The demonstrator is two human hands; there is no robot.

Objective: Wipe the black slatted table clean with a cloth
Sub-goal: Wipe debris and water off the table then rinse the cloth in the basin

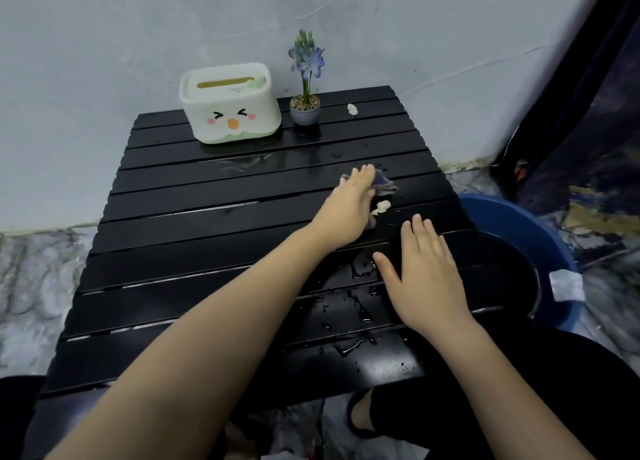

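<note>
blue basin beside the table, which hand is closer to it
Right. The right hand lies flat near the table's right edge beside the blue basin; the left hand is farther in, on the cloth.

1. Slatted table [194, 252]: set against the wall [104, 44].
2. Tissue box [229, 102]: far edge of table, left of the potted plant [305, 108].
3. Crumpled scrap [352, 109]: right of the potted plant, far right corner.
4. Cloth [383, 184]: mid-table, right of centre, under the left hand [349, 203].
5. Second scrap [381, 207]: just before the cloth.
6. Right hand [424, 272]: flat on the near right slats, among water drops [362, 310].
7. Basin [519, 231]: on the floor, beside the table's right edge.
</note>
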